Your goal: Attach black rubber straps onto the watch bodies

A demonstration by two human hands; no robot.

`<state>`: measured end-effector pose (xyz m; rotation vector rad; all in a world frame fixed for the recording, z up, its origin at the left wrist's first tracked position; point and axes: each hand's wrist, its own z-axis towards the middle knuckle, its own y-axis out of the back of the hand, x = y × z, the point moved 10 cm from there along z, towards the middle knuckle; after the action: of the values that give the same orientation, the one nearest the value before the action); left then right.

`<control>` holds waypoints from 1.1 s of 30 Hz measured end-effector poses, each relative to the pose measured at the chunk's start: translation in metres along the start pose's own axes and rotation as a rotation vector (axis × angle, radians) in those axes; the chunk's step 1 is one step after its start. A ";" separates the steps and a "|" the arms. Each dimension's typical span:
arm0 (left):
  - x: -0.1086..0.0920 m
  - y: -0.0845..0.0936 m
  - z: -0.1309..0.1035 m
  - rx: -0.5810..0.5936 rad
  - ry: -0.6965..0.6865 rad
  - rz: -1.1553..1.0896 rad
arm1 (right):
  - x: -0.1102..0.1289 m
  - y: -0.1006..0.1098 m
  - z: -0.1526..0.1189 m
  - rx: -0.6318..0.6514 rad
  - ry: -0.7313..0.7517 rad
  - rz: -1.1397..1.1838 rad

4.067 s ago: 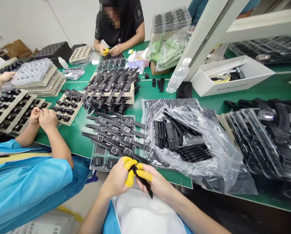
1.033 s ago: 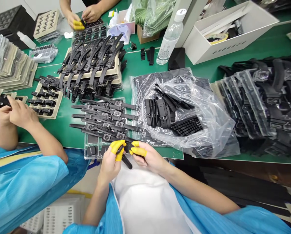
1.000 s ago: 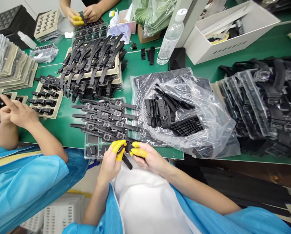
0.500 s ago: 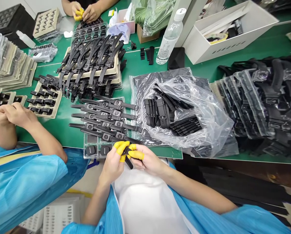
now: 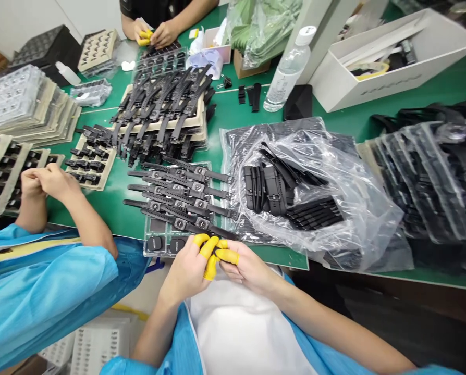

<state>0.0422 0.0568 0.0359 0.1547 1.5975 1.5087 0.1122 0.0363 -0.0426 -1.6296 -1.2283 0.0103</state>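
Observation:
My left hand [image 5: 192,260] and my right hand [image 5: 243,263], both with yellow finger covers, meet at the table's front edge. Their fingers are closed on a small black watch part [image 5: 215,250], mostly hidden between the fingertips. Just behind them lies a clear tray [image 5: 151,253] with black watch faces in its front pockets and several black strapped watches [image 5: 180,203] laid across it. To the right, an open plastic bag [image 5: 358,224] holds bundles of black straps [image 5: 274,187].
A tall stack of strapped watches [image 5: 162,104] stands behind the tray. Farther back are a water bottle [image 5: 287,73] and a white box [image 5: 393,73]. More stacked trays [image 5: 424,182] stand right. A co-worker's hands [image 5: 53,182] are at left, another person's [image 5: 155,35] across the table.
The view has shifted, so the table's contents sit farther right and slightly lower. My left fingers have curled farther over the black part, and the strap end that hung below is now hidden.

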 end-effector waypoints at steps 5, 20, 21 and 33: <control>-0.001 0.003 -0.002 0.037 -0.023 -0.140 | -0.005 0.003 0.000 0.000 0.030 -0.124; 0.095 0.098 -0.038 0.135 0.301 0.411 | 0.066 -0.044 0.017 -0.078 0.522 -1.581; 0.102 0.103 -0.040 0.140 0.314 0.438 | 0.064 -0.051 0.022 -0.089 0.520 -1.665; 0.186 0.094 -0.033 0.234 0.392 0.458 | 0.032 -0.091 0.075 -0.073 0.339 -2.146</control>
<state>-0.1326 0.1730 0.0162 0.3975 2.1619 1.7683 0.0239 0.1055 0.0054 0.3071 -2.0237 -1.4998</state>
